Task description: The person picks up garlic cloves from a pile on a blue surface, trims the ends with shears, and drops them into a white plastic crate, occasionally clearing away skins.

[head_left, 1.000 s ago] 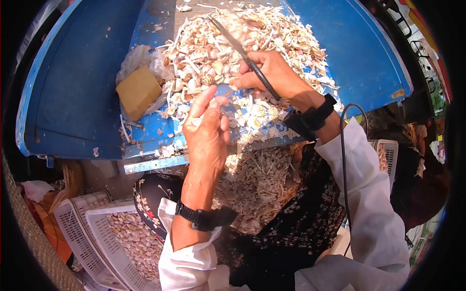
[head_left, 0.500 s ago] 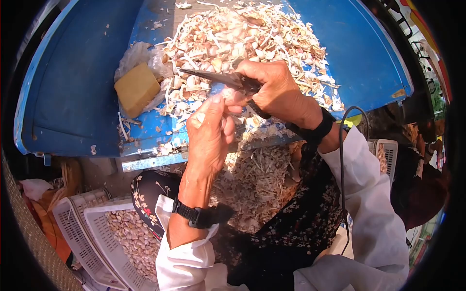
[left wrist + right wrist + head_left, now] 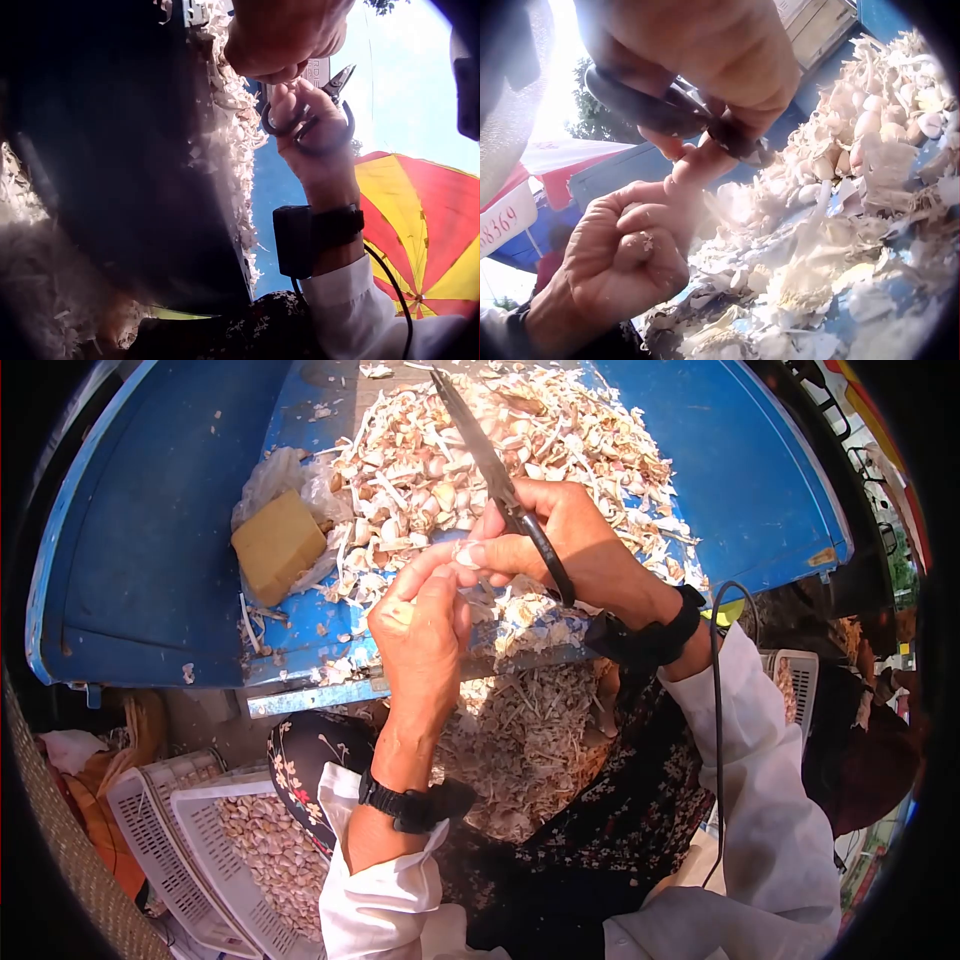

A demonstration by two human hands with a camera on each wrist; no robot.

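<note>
Your left hand (image 3: 415, 635) pinches a small garlic clove (image 3: 466, 553) at its fingertips — your right thumb meets it there — while your right hand (image 3: 585, 550) grips the black-handled scissors (image 3: 485, 457), blades slanting over the garlic heap (image 3: 410, 465).

Setting: an outdoor work spot; whether market or roadside is remaining unclear
Daylight: bright sky (image 3: 397, 82) is showing past green leaves (image 3: 592, 112)
Umbrella: red and yellow panels (image 3: 424, 202) are spreading overhead
Surface: sunlit blue sides (image 3: 735, 470) are flanking heaped garlic (image 3: 500, 450)
Crates: white plastic baskets (image 3: 205, 822) are standing low, one holding cloves (image 3: 272, 850)
Sign: a white panel (image 3: 502, 225) is displaying red digits
</note>
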